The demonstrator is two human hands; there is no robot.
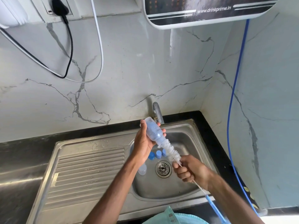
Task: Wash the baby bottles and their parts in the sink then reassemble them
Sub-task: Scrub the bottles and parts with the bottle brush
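My left hand (143,143) grips a clear baby bottle (152,130) above the steel sink (191,136), its mouth tilted down to the right. A white bottle brush (170,151) sticks out of that mouth, its tip inside the bottle. My right hand (188,170) grips the brush's wire stem just below the bristles; the blue handle (213,206) trails toward me. In the basin lie blue bottle caps (158,154) and a clear bottle part (142,169), partly hidden by my left forearm.
The tap (157,113) stands behind the bottle; no water stream is visible. The drain (163,168) sits mid-basin. A ribbed, wet drainboard (87,168) lies left of the basin. A blue hose (233,110) runs down the right wall; cables (69,46) hang at left.
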